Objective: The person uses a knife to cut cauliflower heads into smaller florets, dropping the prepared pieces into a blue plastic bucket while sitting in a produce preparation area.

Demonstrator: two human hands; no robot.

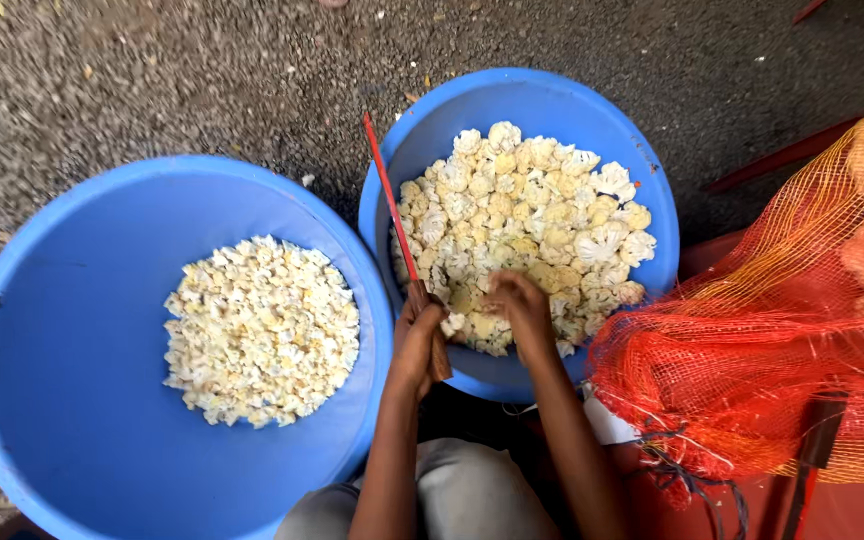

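My left hand (418, 340) grips the wooden handle of a long knife (392, 205) whose thin blade points up and away over the rim of the right blue tub (562, 95). That tub holds a heap of large cauliflower florets (522, 220). My right hand (519, 305) reaches into the near side of the heap, fingers closed on a floret. The bigger left blue tub (82, 330) holds small cut cauliflower pieces (264, 330).
An orange mesh sack (792, 330) bulges at the right, beside the right tub, over a red surface (712, 250). Both tubs stand on rough grey gravel ground (152, 80). My knees in grey trousers (462, 495) are at the bottom edge.
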